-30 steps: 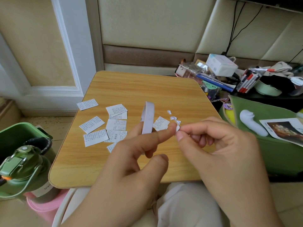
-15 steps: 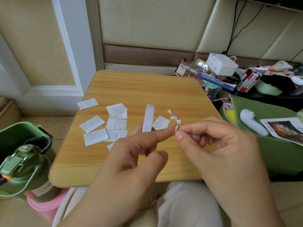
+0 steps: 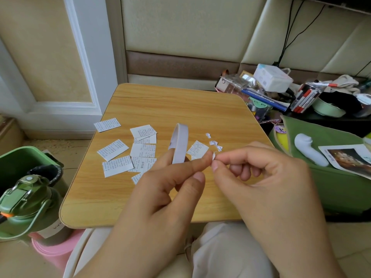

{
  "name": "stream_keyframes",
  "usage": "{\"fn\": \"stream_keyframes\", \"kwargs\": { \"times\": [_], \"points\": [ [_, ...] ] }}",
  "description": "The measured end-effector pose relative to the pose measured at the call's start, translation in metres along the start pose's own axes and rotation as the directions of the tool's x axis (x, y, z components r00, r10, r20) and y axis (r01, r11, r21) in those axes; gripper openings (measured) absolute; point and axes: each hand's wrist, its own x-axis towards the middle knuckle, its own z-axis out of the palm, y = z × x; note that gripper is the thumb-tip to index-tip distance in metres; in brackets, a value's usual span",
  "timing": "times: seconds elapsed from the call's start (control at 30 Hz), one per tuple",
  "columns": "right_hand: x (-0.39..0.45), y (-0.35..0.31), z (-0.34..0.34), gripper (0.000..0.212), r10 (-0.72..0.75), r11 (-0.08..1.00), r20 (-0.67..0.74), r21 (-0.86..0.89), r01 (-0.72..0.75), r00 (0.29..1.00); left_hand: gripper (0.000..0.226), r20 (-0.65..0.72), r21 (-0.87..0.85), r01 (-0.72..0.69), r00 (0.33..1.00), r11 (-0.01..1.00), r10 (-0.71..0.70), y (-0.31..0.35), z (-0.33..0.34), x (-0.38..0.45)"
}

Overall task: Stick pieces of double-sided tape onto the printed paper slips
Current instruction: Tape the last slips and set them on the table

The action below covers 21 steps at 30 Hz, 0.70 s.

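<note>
Over the small wooden table (image 3: 180,105), my left hand (image 3: 168,189) holds a thin white roll of double-sided tape (image 3: 179,145), its ring standing upright around my fingers. My right hand (image 3: 259,177) meets the left forefinger tip and pinches a tiny white tape piece (image 3: 213,156) between them. Several printed paper slips (image 3: 115,150) lie spread on the table's left half, one more slip (image 3: 197,150) just past my fingertips. A few small white backing scraps (image 3: 213,142) lie beyond it.
A green trash bin (image 3: 18,163) and a green water bottle (image 3: 26,205) stand at the left beside the table. A green cloth bag (image 3: 331,177) with a white object and a photo lies right. Cluttered boxes and pens (image 3: 281,91) sit behind.
The tape roll has turned a little in my left hand, showing its ring again. Both hands stay together at the fingertips, working the small tape piece.
</note>
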Motion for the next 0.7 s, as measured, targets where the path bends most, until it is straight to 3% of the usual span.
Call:
{"fn": "stream_keyframes", "kwargs": {
  "times": [0.2, 0.53, 0.7],
  "points": [
    [0.003, 0.001, 0.008, 0.01, 0.026, 0.995, 0.062, 0.09, -0.032, 0.998, 0.028, -0.038, -0.108, 0.106, 0.993, 0.988, -0.111, 0.003, -0.011, 0.001],
    [0.009, -0.014, 0.04, 0.012, 0.017, 0.993, 0.097, 0.111, -0.028, 0.995, 0.029, -0.066, -0.373, 0.145, 0.981, 0.916, -0.183, -0.005, -0.038, -0.002],
    [0.01, -0.021, 0.051, 0.015, 0.008, 0.99, 0.124, 0.141, -0.026, 0.992, 0.027, -0.093, -0.295, 0.12, 0.984, 0.948, -0.153, -0.006, -0.052, -0.007]
  ]
}}
